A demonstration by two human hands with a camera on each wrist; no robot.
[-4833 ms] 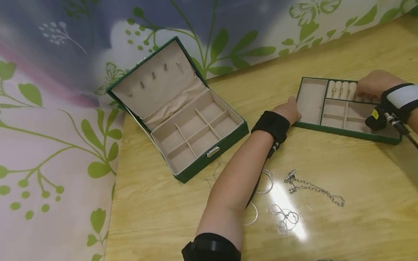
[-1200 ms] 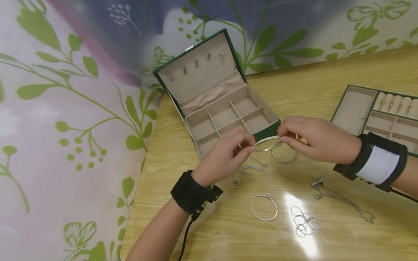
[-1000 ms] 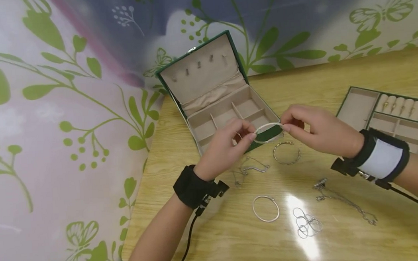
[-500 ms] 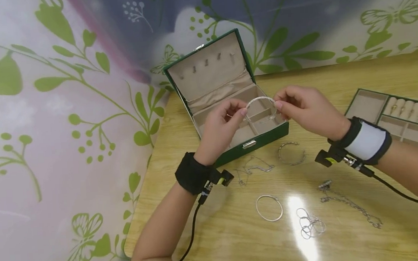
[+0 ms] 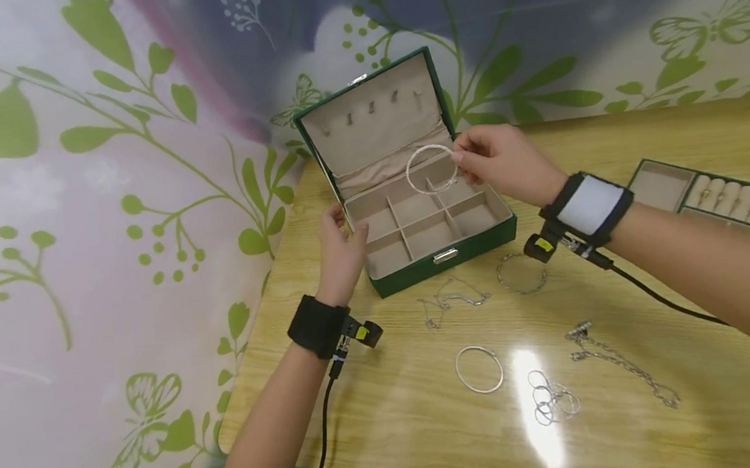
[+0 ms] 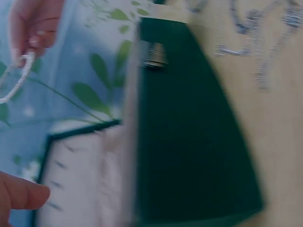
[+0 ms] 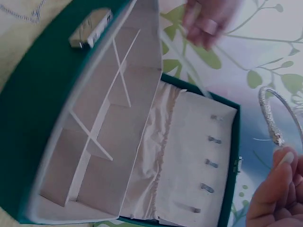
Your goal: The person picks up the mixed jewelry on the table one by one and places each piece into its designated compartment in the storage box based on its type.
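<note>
My right hand [image 5: 509, 165] pinches a silver textured bangle [image 5: 430, 146] at its edge, holding it upright over the back compartments of an open green jewelry box [image 5: 410, 277]. In the right wrist view the thumb and fingertips grip the bangle [image 7: 268, 113] near its clasp-like end. At the box's left side is my left hand [image 5: 341, 257], thumb and fingers apart and fingertips right by the edge. Its thumb [image 6: 28, 193] shows in the left wrist view. The beige compartments hold nothing visible, and the raised lid [image 5: 375, 137] has a row of small hooks.
On the table lie a thin plain bangle [image 5: 458, 375], a twisted cuff bracelet [image 5: 500, 278], a fine necklace [image 5: 464, 298], several small linked hoops [image 5: 542, 395] and a chain [image 5: 628, 365]. A green-edged tray [image 5: 662, 186] with ring rolls stands right. Patterned cloth rises behind.
Both hands held the bangle before; the left has let go and moved to the box's left side. The right hand has carried the bangle up and left over the box.
</note>
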